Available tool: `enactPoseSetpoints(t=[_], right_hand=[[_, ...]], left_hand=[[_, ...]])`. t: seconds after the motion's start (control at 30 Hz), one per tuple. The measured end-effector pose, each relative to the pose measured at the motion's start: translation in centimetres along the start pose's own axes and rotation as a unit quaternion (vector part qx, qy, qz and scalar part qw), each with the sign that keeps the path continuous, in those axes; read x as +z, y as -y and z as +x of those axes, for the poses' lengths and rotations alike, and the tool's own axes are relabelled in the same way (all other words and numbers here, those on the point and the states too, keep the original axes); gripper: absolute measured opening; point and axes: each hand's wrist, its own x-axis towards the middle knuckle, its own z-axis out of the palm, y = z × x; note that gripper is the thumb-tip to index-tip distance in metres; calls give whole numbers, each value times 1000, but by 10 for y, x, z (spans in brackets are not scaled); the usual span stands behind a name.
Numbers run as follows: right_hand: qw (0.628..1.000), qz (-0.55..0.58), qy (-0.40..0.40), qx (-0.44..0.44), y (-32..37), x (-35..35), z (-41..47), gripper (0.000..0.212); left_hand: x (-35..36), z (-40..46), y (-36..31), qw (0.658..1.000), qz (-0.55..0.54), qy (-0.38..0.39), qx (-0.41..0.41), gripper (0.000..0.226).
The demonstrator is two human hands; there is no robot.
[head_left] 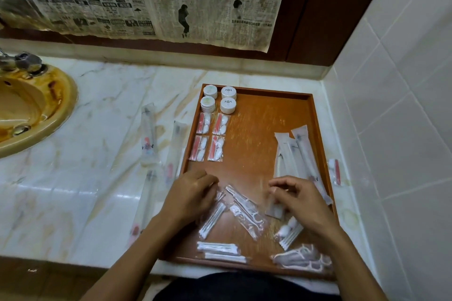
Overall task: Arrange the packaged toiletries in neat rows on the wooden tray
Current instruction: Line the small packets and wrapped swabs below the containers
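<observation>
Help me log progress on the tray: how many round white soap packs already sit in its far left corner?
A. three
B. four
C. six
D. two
B: four round soap packs sit two by two in the far left corner of the tray, just beyond the four red-and-white packets.

Dim, warm indoor light. Soft glare is seen on the marble counter (pixel 61 193) at lower left. Both hands are slightly motion-blurred. Straight lines are bowed by wide-angle distortion toward the frame edges.
</observation>
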Motion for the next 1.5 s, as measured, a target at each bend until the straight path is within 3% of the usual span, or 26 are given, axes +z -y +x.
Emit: enactPoseSetpoints(t=[0.2, 0.37, 0.5, 0.63, 0.73, 0.87, 1.0, 1.07, 1.2, 1.27, 1.4, 1.5], right_hand=[[991, -111, -21, 71, -20, -44, -34, 15], [972, -213, -24, 93, -25, -50, -50, 14], [954, -279, -11, 110, -32, -42, -61, 16], [956, -275, -17, 104, -29, -41, -75, 33], [961, -250, -36, 113, -31, -39, -85, 42], [966, -194, -119, 123, -42, -30, -91, 32], [947, -111, -292, 75, -37, -16, -78, 21], [936, -105, -333, 40, -26, -11, -60, 23], [944, -182, -276, -1, -15, -3, -20, 29], [938, -262, -229, 3, -22, 5, -8, 28], [914, -337, -227, 15, -26, 23, -18, 37], [912, -345, -221, 4, -24, 26, -21, 32]], left_hand=[[7, 6, -42, 997, -36, 68, 19, 20], [24, 18, -78, 983, -40, 143, 103, 20], [41, 21, -108, 963, 10, 199, 184, 25], [55, 27, -131, 945, 81, 211, 235, 35], [49, 33, -144, 947, 102, 238, 190, 32], [47, 38, -143, 947, 77, 273, 147, 25], [48, 43, -126, 964, -56, 254, 50, 31], [44, 46, -116, 954, -159, 255, -14, 31], [36, 51, -88, 928, -288, 219, -93, 36], [31, 53, -81, 906, -337, 214, -142, 27], [21, 57, -71, 844, -440, 218, -214, 19], [23, 62, -67, 810, -474, 230, -259, 20]])
